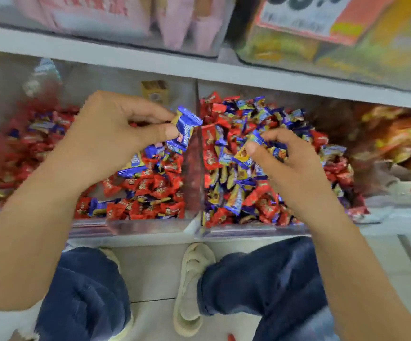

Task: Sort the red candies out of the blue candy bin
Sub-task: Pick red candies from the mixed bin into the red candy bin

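Two clear bins stand side by side on the low shelf. The left bin [135,228] holds mostly red candies [155,190] with some blue ones mixed in. The right bin [248,231] holds blue candies [236,205] mixed with red ones [210,148]. My left hand [111,134] hovers over the left bin and pinches a blue candy [186,127] between thumb and fingers, near the divider between the bins. My right hand [288,163] is down in the right bin, its thumb and fingers closed on a blue-and-yellow candy [245,156].
A third bin at the right [396,153] holds orange and yellow wrapped sweets. An upper shelf [199,67] overhangs the bins with pink packs [175,23] and a yellow box [347,40]. Below are my knees in blue jeans [261,279] and a pale shoe [192,286].
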### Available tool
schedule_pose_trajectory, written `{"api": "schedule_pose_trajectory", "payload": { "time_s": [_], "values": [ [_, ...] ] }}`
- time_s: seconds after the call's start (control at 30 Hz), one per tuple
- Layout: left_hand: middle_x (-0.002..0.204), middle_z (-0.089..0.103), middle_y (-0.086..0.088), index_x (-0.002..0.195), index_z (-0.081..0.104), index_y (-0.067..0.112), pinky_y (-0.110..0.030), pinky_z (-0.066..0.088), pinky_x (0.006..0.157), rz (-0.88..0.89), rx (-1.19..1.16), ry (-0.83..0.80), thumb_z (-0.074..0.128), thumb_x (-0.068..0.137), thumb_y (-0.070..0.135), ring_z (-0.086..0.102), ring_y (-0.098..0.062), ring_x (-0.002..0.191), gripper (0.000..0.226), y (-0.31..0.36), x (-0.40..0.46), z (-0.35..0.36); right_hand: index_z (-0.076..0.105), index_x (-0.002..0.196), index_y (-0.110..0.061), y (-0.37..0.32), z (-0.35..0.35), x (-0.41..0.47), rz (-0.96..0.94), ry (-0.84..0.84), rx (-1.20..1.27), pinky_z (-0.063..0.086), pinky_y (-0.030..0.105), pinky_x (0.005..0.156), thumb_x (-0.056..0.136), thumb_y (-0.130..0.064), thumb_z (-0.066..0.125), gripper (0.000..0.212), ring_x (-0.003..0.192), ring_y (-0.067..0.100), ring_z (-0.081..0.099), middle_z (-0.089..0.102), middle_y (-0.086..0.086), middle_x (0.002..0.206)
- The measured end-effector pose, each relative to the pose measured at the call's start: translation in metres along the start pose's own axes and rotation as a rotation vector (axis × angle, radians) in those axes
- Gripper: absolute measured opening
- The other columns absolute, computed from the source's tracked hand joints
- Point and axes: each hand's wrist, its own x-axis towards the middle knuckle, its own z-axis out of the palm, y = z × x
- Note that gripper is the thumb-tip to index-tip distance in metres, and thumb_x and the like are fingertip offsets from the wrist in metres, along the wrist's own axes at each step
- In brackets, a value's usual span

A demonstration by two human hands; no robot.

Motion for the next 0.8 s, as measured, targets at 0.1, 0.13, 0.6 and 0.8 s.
{"api": "schedule_pose_trajectory", "payload": {
  "time_s": [0.1, 0.13, 0.6, 0.8],
  "values": [
    [0.061, 0.064, 0.028, 0.082, 0.067, 0.035, -0.001, 0.039, 0.063, 0.107, 0.034, -0.075, 0.074, 0.077, 0.016, 0.056, 0.016, 0.062, 0.020, 0.031, 0.018, 0.054, 0.051, 0.082, -0.034, 0.036, -0.040, 0.005, 0.115, 0.089, 0.018, 0.029, 0.020, 0.047, 0.089, -0.035, 0.061, 0.012, 0.042, 0.005, 0.032, 0.050, -0.019, 0.048],
    [0.065, 0.066, 0.020, 0.085, 0.070, 0.031, -0.003, 0.041, 0.062, 0.117, 0.059, -0.109, 0.074, 0.077, 0.017, 0.057, 0.012, 0.062, 0.016, 0.037, 0.027, 0.074, 0.051, 0.081, -0.033, 0.043, -0.052, 0.007, 0.143, 0.125, 0.036, 0.028, 0.021, 0.045, 0.090, -0.032, 0.060, 0.013, 0.042, 0.007, 0.032, 0.045, -0.016, 0.042],
    [0.101, 0.062, 0.020, 0.106, 0.070, 0.025, 0.006, 0.028, 0.076, 0.185, 0.364, -0.166, 0.059, 0.092, 0.020, 0.051, 0.010, 0.094, 0.019, 0.027, 0.031, 0.069, 0.064, 0.109, -0.021, 0.042, -0.061, 0.010, 0.004, 0.168, 0.096, 0.039, 0.003, 0.080, 0.097, -0.024, 0.051, 0.018, 0.094, -0.014, 0.055, 0.063, -0.018, 0.103],
    [0.093, 0.068, 0.021, 0.095, 0.065, 0.042, -0.010, 0.038, 0.091, 0.042, 0.396, -0.076, 0.061, 0.091, 0.026, 0.061, 0.006, 0.093, 0.017, -0.024, 0.003, -0.021, 0.067, 0.103, -0.023, -0.002, -0.002, -0.005, -0.227, -0.023, -0.051, 0.042, 0.006, 0.083, 0.095, -0.020, 0.054, 0.016, 0.096, -0.006, 0.058, 0.065, -0.018, 0.099]
  ]
}}
